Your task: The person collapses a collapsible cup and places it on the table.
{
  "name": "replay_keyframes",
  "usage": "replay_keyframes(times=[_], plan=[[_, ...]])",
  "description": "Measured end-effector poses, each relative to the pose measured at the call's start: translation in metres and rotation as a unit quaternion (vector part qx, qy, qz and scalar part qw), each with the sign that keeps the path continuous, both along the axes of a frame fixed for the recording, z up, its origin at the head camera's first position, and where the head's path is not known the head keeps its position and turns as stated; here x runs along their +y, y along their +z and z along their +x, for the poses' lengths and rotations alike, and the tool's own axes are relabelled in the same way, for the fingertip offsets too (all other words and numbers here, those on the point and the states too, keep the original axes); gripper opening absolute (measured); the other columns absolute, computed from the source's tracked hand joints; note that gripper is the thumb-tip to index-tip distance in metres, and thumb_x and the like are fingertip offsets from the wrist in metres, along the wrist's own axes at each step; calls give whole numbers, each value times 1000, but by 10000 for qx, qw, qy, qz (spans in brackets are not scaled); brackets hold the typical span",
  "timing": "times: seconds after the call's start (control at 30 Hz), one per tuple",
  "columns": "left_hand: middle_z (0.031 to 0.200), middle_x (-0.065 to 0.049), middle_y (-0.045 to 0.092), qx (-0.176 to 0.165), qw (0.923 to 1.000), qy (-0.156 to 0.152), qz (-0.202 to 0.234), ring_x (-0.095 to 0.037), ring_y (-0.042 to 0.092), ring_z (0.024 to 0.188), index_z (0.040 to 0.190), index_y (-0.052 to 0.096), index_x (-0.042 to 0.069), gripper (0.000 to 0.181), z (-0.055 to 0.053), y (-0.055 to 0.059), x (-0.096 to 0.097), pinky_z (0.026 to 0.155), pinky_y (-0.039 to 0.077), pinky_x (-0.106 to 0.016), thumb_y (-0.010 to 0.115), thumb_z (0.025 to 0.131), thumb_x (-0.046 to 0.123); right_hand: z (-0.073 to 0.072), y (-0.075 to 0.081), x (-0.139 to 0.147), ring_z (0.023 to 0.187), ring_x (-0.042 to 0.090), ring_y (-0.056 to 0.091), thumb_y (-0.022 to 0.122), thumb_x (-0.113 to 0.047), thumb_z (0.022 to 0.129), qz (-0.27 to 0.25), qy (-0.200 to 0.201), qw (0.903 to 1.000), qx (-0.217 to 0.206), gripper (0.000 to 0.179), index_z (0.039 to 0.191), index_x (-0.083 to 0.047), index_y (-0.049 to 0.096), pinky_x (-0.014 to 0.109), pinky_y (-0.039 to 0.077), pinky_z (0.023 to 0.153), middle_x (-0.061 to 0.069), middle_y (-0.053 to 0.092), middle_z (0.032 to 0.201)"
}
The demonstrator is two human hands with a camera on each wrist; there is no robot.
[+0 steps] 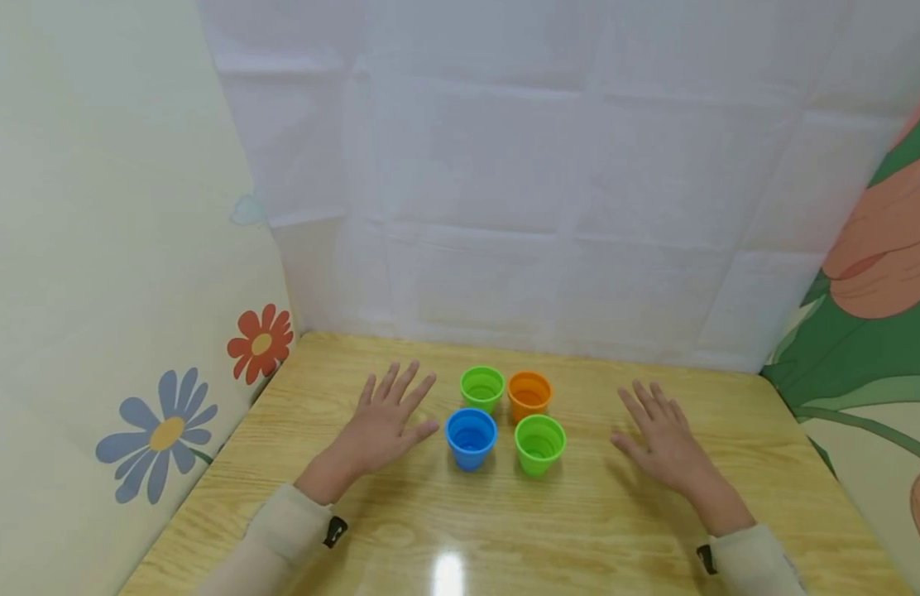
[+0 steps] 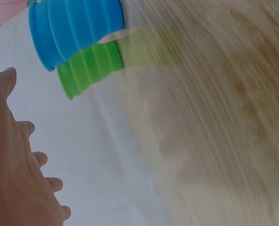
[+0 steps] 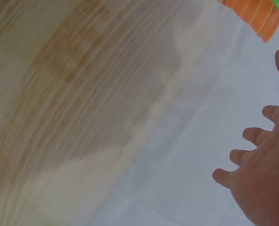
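Note:
Two green cups, one at the back left (image 1: 482, 386) and one at the front right (image 1: 539, 447), stand upright with a blue cup (image 1: 471, 441) and an orange cup (image 1: 529, 396) in a two-by-two group. Left of the group my left hand (image 1: 378, 426) hovers palm down, fingers spread, its thumb nearest the blue cup. To the right, my right hand (image 1: 663, 447) is likewise held over the table with fingers extended, nearest the front green cup. Neither hand holds anything. The left wrist view shows the blue cup (image 2: 78, 28) beyond the thumb; the right wrist view catches the orange cup (image 3: 257, 15).
The wooden table (image 1: 400, 530) meets a white cloth backdrop (image 1: 505, 207) along its back edge. Flower-printed panels rise at the left (image 1: 132, 290) and right (image 1: 877, 348). Each wrist wears a dark strap over a light sleeve.

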State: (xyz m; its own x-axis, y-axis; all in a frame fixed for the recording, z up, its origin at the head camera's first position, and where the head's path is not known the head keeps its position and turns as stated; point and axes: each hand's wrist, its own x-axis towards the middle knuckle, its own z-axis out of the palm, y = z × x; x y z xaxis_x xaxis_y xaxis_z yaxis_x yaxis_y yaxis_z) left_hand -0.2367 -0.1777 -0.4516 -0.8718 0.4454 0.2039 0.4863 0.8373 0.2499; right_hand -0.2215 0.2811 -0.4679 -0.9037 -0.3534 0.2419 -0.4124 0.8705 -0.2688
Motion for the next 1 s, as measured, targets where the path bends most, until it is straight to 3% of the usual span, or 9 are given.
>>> replay_keyframes(times=[0.43,0.67,1.0], plan=[[169,-10,12,132,9991,-405,45,-42,4,154,162,23,22,73,9,-2,19,120,3,-69,46,103,58,8,-1,-15,149,52,14,60,-42,101,36,230,9997,76,75,159,-6,29,74,15,115,27,21,163],[171,-6,7,-10,9986,-499,-168,-39,2,155,163,21,25,74,11,-4,33,122,1,-65,41,102,63,12,1,-24,150,49,14,63,-40,100,93,285,9993,200,74,158,-7,31,70,15,117,24,21,164],[169,-12,12,85,9966,-741,-348,-42,7,154,162,23,22,74,16,-2,51,121,6,-66,45,102,60,16,-2,-36,150,48,15,65,-37,99,-24,537,9981,300,75,160,-11,29,71,14,117,22,22,164]])
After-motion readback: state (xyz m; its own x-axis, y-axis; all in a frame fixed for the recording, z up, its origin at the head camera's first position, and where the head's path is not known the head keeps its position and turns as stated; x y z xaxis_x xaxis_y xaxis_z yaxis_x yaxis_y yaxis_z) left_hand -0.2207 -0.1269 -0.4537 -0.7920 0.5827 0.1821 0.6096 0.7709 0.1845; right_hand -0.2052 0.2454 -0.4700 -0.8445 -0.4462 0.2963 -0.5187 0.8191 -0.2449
